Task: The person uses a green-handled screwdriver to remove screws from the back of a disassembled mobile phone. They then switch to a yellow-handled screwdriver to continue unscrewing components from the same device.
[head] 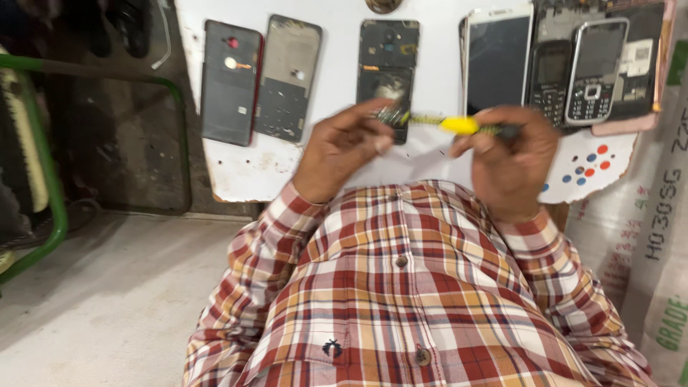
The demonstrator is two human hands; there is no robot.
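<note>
- Screwdriver (462, 125), one, yellow-handled with a dark end, lies level between the two hands, above the white board (337, 86) and near the person's chest.
- Far left: one green metal frame (50, 215) curves over the grey floor (107, 294), well apart from the hands.
- On the left of the board lie two opened phone shells side by side: a dark back cover with a red edge (231, 82), and just right of it a grey inner frame (289, 79).
- Left hand (340, 150) is curled, its fingertips (380, 132) pinched at the tip end of the screwdriver; whether a small part sits in the pinch is too blurred to tell.
- Behind that pinch lies one stripped phone body (388, 68), its lower end hidden by the fingers.
- Right hand (510, 161) is closed around the dark end of the screwdriver.
- Far right of the board: one white touchscreen phone (497, 61), two keypad phones (550, 79) (596, 68) touching each other, and one open phone chassis (638, 64) beneath them.
- Checked shirt (408, 287) fills the near middle; one printed sack (663, 236) stands at the right edge.
</note>
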